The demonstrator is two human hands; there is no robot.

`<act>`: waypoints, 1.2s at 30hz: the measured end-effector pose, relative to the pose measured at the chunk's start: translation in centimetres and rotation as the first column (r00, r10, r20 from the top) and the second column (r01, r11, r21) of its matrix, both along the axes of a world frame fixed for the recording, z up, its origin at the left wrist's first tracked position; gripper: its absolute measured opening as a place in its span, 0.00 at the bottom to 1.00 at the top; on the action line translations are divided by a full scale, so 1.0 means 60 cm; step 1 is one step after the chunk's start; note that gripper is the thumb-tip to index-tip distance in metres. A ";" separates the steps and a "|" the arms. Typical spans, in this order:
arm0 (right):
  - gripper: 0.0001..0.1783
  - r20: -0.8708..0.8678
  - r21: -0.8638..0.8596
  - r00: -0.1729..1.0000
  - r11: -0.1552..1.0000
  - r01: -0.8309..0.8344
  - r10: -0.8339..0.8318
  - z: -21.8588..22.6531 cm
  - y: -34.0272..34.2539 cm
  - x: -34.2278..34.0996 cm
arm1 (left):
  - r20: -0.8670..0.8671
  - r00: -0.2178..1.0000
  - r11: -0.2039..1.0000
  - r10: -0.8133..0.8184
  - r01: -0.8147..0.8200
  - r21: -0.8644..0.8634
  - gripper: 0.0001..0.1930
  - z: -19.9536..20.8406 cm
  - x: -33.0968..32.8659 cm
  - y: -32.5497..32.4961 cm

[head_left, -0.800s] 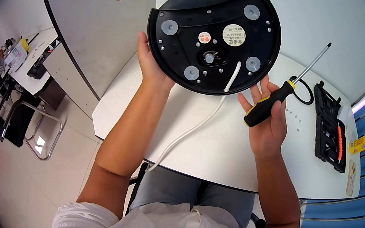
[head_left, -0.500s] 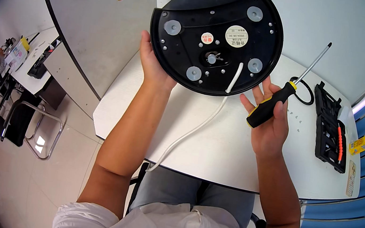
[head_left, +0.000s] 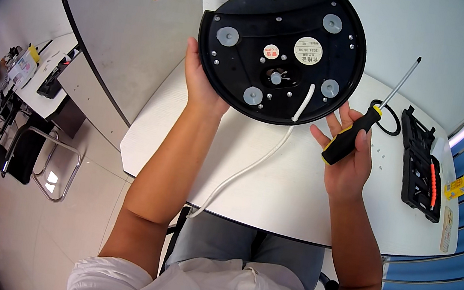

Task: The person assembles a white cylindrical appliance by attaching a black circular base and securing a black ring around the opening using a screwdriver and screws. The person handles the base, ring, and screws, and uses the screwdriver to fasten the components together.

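Observation:
A round black appliance base is held up above the white table, its underside facing me. Clear rubber feet, several small screws, two round stickers and a central opening show on it. From a hole near its lower edge a white power cord hangs down past the table's front edge. My left hand grips the base's left rim, most fingers hidden behind it. In my right hand lies a black-and-yellow screwdriver, shaft pointing up and right. The fingertips of that hand are at the base's lower right rim.
On the white table, right side, are a black ring, several loose screws, a black tool case and a yellow box. A grey partition stands left, a metal railing right. Beyond is a chair.
The base has shifted slightly right and a little down, carried by my left hand. My right hand and the screwdriver have moved slightly right with it.

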State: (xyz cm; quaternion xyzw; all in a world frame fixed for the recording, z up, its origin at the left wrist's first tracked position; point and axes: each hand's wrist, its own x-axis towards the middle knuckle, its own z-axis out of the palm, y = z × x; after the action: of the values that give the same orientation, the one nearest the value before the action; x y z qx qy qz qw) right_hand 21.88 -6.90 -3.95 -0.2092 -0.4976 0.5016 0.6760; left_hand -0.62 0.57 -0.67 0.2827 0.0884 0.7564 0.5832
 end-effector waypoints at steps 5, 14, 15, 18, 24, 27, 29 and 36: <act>0.25 0.006 0.002 1.000 1.000 0.018 -0.018 -0.002 0.001 0.001 | -0.003 1.000 1.000 -0.018 0.018 0.003 0.30 0.002 0.005 -0.004; 0.24 -0.010 -0.019 1.000 1.000 0.019 -0.019 -0.007 0.005 0.006 | -0.033 0.999 1.000 -0.023 0.023 -0.013 0.30 0.002 0.008 -0.009; 0.23 -0.017 -0.028 1.000 0.999 0.018 -0.019 -0.006 0.005 0.006 | -0.033 0.999 1.000 -0.026 0.026 -0.003 0.30 0.002 0.008 -0.007; 0.22 -0.040 -0.057 0.999 0.998 0.017 -0.020 -0.007 0.005 0.008 | -0.041 0.999 0.999 -0.027 0.028 0.022 0.31 -0.005 0.007 0.000; 0.21 -0.091 -0.120 0.996 0.993 0.008 -0.019 -0.015 0.013 0.012 | -0.083 0.996 0.999 -0.016 0.020 0.050 0.31 -0.013 0.007 0.008; 0.20 -0.107 -0.128 0.994 0.992 -0.003 -0.011 -0.019 0.015 0.013 | -0.083 0.996 0.999 -0.020 0.024 0.046 0.31 -0.013 0.007 0.009; 0.19 -0.128 -0.121 0.992 0.992 -0.037 0.021 -0.024 0.017 0.017 | -0.072 0.997 0.999 -0.026 0.028 0.026 0.31 -0.011 0.007 0.005; 0.19 -0.140 -0.123 0.989 0.990 -0.070 0.053 -0.027 0.020 0.018 | -0.088 0.996 0.999 -0.007 0.011 0.038 0.31 -0.016 0.001 0.010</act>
State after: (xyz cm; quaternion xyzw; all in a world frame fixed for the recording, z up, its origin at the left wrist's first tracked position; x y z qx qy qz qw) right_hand 22.96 -5.69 -5.56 -0.2017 -0.4234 0.5662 0.6778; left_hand -0.56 1.17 -1.64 0.3273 0.0980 0.7422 0.5766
